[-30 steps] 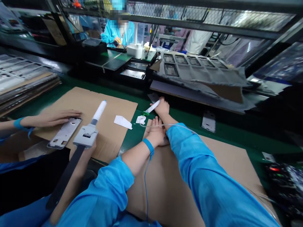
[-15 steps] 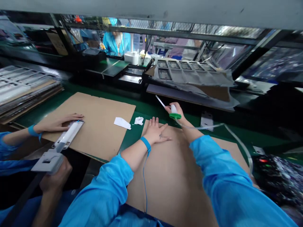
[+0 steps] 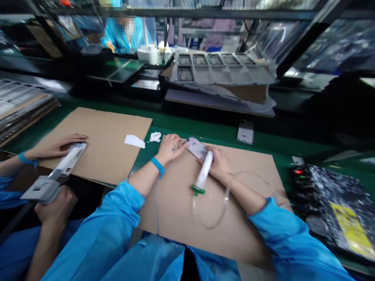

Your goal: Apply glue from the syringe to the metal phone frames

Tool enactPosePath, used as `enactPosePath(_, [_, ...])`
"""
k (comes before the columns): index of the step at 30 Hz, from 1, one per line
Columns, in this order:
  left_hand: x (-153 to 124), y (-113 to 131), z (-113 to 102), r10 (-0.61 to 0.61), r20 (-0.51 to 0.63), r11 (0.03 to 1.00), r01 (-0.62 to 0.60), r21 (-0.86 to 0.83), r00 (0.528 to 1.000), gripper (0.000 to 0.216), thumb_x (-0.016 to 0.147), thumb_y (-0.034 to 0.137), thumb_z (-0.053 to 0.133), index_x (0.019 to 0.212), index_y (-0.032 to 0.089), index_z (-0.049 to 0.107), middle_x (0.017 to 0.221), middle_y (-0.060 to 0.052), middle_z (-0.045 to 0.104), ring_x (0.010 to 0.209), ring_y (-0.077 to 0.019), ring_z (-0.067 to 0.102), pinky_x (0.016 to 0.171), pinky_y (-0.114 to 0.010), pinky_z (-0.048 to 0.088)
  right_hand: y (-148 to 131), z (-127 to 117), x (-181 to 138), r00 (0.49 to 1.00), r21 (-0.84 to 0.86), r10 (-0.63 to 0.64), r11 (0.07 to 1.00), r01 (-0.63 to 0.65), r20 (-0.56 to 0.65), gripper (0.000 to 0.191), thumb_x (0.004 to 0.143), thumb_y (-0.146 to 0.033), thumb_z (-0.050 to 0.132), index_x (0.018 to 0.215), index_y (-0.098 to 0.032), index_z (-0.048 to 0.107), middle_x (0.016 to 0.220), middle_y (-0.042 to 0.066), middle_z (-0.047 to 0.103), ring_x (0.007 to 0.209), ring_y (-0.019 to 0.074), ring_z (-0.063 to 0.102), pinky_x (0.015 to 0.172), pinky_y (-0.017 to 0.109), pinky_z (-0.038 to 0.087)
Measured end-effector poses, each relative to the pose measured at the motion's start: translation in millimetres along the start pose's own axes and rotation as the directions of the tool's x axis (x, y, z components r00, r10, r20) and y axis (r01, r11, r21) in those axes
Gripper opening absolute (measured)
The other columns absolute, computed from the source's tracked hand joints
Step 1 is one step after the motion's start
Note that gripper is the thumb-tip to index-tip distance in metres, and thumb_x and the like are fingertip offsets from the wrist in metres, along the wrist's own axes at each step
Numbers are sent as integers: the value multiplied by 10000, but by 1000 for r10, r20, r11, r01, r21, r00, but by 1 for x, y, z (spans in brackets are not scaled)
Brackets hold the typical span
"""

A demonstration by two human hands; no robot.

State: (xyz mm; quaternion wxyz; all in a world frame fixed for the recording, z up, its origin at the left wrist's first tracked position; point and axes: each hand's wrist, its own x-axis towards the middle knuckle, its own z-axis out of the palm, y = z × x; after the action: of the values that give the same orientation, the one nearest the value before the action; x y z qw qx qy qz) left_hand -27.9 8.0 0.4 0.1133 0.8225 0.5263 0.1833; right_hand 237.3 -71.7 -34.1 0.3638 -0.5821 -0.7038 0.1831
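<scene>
You can't read any words, letters or numbers here. Over on the right, a yellow label (image 3: 353,230) sits on a black speckled pack (image 3: 319,187), but its marks are too small and blurry to read. The back of your left hand (image 3: 171,149) has a small dark mark on it. You can't tell if it is a letter or just a little drawing.
</scene>
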Motion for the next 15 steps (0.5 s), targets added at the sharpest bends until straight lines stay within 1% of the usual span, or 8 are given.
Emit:
enactPosePath(1, [1,0,0,14,10,1000,-14,-8,1000,529,1077,594,718,1345,147,808,1417,-185,748,1420,-399,636,1275,-563,469,-1,2,0,1000,5,-3,1000,3,17,599,824,-634,845,1270,-265,688,1388,192,798,1366,462,726,1214,709,555])
enactPosePath(3, [2,0,-2,43,40,999,-42,-29,998,734,953,699,834,1427,144,763,1457,-184,720,1447,-405,600,1300,-556,442,-5,4,-2,998,30,-26,999,25,52,615,840,-640,869,1301,-276,686,1404,182,794,1360,448,734,1219,707,554])
enactPosePath(5, [3,-3,-5,60,69,997,-56,-50,996,865,849,756,900,1430,133,747,1472,-192,705,1449,-409,591,1308,-553,436,-8,3,-4,995,81,-68,995,61,79,619,870,-661,866,1320,-281,677,1400,184,796,1354,443,740,1200,696,571])
enactPosePath(7, [5,-7,-7,70,88,996,-64,-68,994,870,834,783,891,1402,140,747,1483,-195,698,1459,-404,585,1312,-557,436,-11,-1,-7,991,149,-90,986,75,97,635,892,-694,852,1339,-285,660,1406,178,795,1347,434,749,1169,676,598])
enactPosePath(10, [7,-13,-10,83,108,993,-73,-88,991,825,839,776,885,1348,143,746,1506,-207,686,1519,-415,555,1346,-578,409,-10,-5,-7,992,249,-60,968,32,108,687,900,-755,830,1374,-301,625,1446,161,775,1289,398,779,1083,624,652])
enactPosePath(12, [8,-14,-11,73,114,994,-64,-88,991,863,815,724,925,1379,106,710,1577,-254,639,1600,-467,492,1385,-632,355,-7,-6,-7,997,282,-34,959,14,69,667,913,-770,812,1353,-309,615,1392,146,784,1208,368,800,1027,589,669])
enactPosePath(13, [8,-13,-12,72,115,994,-62,-85,991,924,809,691,938,1455,90,662,1646,-279,586,1653,-501,431,1396,-669,326,-6,-6,-7,999,288,-26,957,17,30,650,915,-775,808,1324,-310,614,1332,134,794,1158,353,806,1004,574,670])
enactPosePath(15, [6,-6,-15,130,145,989,-117,-94,981,1084,841,619,915,1678,93,471,1803,-290,427,1747,-531,278,1410,-718,280,-5,-7,-8,998,312,-29,949,46,-62,645,894,-811,804,1254,-312,608,1167,93,801,1007,316,802,909,524,673])
